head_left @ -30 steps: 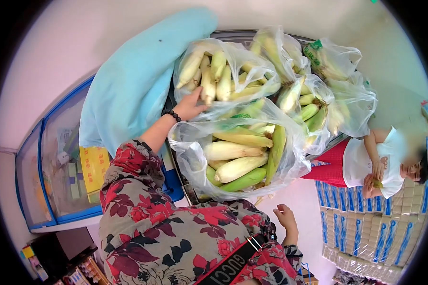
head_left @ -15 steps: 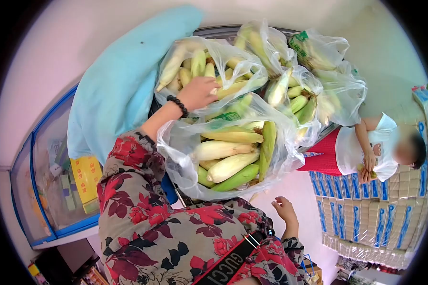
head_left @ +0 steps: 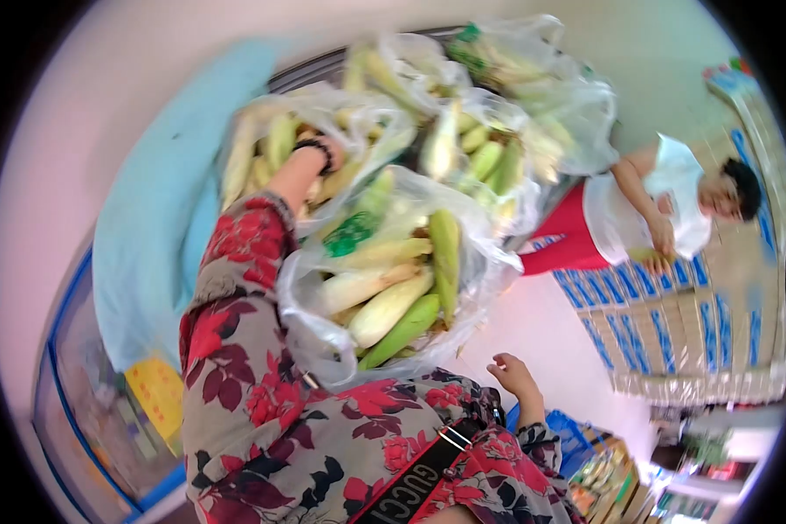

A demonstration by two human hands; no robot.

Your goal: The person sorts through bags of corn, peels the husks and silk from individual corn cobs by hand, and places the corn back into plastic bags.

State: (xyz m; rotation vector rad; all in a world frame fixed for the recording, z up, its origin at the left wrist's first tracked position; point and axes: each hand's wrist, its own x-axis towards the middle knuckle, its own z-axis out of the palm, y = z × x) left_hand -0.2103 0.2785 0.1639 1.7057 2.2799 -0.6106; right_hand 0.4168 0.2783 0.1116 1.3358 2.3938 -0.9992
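Observation:
My left hand (head_left: 325,155), with a black bead bracelet at its wrist, reaches into a clear plastic bag (head_left: 391,131) of corn. Its fingers are down among the ears of corn (head_left: 281,138) and blurred, so I cannot make out their grip. Closer to me stands a second open plastic bag (head_left: 301,301) with pale husked ears and a green ear of corn (head_left: 402,332); my left forearm passes beside it. My right hand (head_left: 515,377) hangs low at my side, away from the bags, fingers loosely bent and apart with nothing in them.
More bags of corn (head_left: 489,162) crowd the back right. A light blue cloth (head_left: 153,201) drapes at left above a blue-framed glass case (head_left: 61,367). Another person (head_left: 646,205) stands at right holding something, before stacked wrapped packs (head_left: 672,336). A blue basket (head_left: 568,437) sits lower right.
My left hand has gone deeper into the far bag, its fingers now among the corn. The view has turned, shifting the bags leftward. My right hand stays low at my side.

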